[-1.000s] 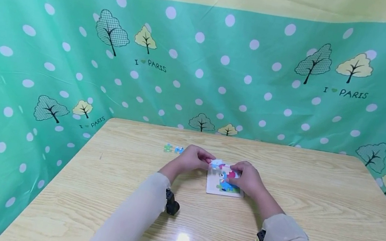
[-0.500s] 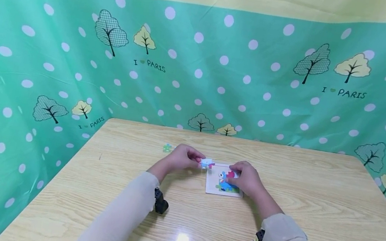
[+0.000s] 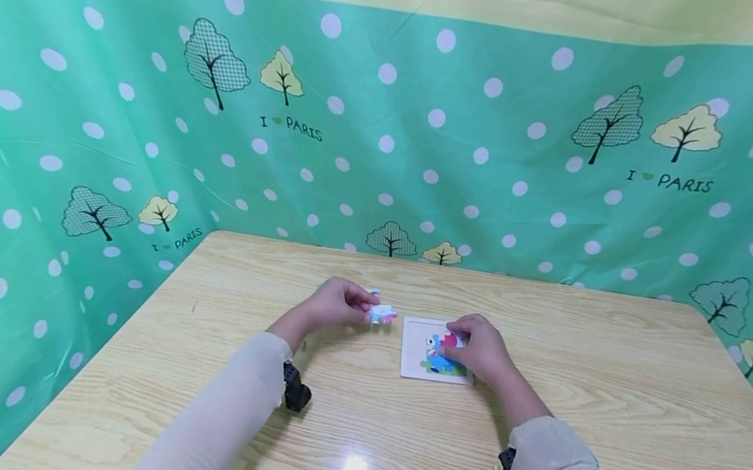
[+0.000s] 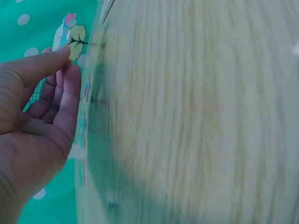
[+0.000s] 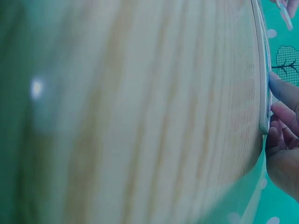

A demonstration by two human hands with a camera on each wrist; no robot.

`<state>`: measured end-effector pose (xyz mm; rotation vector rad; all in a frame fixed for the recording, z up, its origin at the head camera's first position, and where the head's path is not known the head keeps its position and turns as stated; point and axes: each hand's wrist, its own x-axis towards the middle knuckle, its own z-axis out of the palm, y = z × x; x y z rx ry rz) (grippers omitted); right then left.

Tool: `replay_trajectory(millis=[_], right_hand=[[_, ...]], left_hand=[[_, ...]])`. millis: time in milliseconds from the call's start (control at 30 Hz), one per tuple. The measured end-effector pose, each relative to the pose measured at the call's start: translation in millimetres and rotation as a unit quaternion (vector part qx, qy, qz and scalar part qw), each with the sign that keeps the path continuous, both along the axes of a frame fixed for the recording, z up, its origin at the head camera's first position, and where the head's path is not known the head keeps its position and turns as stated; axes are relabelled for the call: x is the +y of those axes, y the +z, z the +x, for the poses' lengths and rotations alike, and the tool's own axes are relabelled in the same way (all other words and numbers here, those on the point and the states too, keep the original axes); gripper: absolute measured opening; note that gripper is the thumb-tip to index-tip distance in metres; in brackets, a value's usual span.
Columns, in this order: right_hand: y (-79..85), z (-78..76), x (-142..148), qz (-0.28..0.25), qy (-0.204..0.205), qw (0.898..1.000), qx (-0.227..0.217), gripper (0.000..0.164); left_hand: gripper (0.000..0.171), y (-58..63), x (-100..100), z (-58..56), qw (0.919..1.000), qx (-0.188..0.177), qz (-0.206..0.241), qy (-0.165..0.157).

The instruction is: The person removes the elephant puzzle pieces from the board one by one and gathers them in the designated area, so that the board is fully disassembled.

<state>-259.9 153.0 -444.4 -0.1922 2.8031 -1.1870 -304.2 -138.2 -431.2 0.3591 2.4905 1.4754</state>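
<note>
Now that the left hand [image 3: 333,304] has drawn away to its own side, the held puzzle piece [image 3: 379,314] is well off the puzzle tray [image 3: 410,351], where a second ago it hung over the far left corner. That corner shows bare beside the right hand [image 3: 480,348], so I judge the piece to be unplaced and the picture unfinished there. The right hand has not shifted.

From the left wrist view I read the left hand as nearly closed, thumb and fingertips pinching the piece, which is lifted above the tabletop [image 3: 597,336] in the gap between the hands. The right hand is half curled, with thumb and fingers touching the inlaid pieces [image 3: 436,361]; I cannot tell whether it grips one or only presses down.

Counting, I have two hands, one tray under the right hand's fingertips, and one piece in the left hand, though it could be more than one joined together. Three loose pieces [image 4: 82,134] lie just beyond the left hand, mostly hidden by it in my head view. The inlaid ones I cannot count, since the right hand covers some. I also see two wrist cameras [image 3: 295,393], one at each wrist
</note>
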Motion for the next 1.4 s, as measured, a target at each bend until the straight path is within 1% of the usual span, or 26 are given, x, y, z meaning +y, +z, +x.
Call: replay_trajectory(millis=[200, 300, 433, 567, 700, 867, 1000, 1167, 1300, 1400], right_hand=[[0.2, 0.2, 0, -0.001, -0.002, 1.000, -0.002, 0.043], [0.5, 0.6, 0, -0.002, -0.003, 1.000, -0.002, 0.042], [0.6, 1.1, 1, -0.006, -0.003, 1.000, -0.004, 0.041], [0.2, 0.5, 1, -0.007, -0.004, 1.000, -0.006, 0.041], [0.3, -0.7, 2, -0.006, -0.003, 1.000, -0.005, 0.041], [0.7, -0.2, 3, -0.009, 0.000, 1.000, -0.004, 0.041], [-0.1, 1.5, 2, -0.015, -0.001, 1.000, -0.009, 0.042], [0.2, 2.9, 2, -0.015, 0.000, 1.000, -0.009, 0.042], [2.3, 3.1, 2, -0.006, 0.013, 1.000, -0.009, 0.043], [4.6, 3.1, 4, 0.003, 0.033, 0.999, -0.009, 0.045]], left_hand=[[0.030, -1.0, -7, -2.4, 0.9996, -0.010, -0.025, -0.005], [0.029, -2.5, -9, -3.6, 0.9988, -0.002, -0.048, -0.007], [0.027, -2.5, -12, -3.9, 0.9964, 0.007, -0.084, 0.000], [0.026, -2.6, -13, -5.1, 0.9948, 0.012, -0.101, 0.004], [0.025, -4.0, -12, -6.9, 0.9944, 0.015, -0.104, 0.007], [0.025, -5.1, -11, -7.4, 0.9950, 0.009, -0.097, 0.018], [0.025, -9.0, -12, -8.7, 0.9956, 0.001, -0.090, 0.026], [0.024, -10.8, -12, -9.1, 0.9959, -0.002, -0.086, 0.029], [0.025, -9.4, -11, -8.2, 0.9960, 0.000, -0.086, 0.026], [0.026, -7.3, -11, -7.0, 0.9960, 0.000, -0.086, 0.026]])
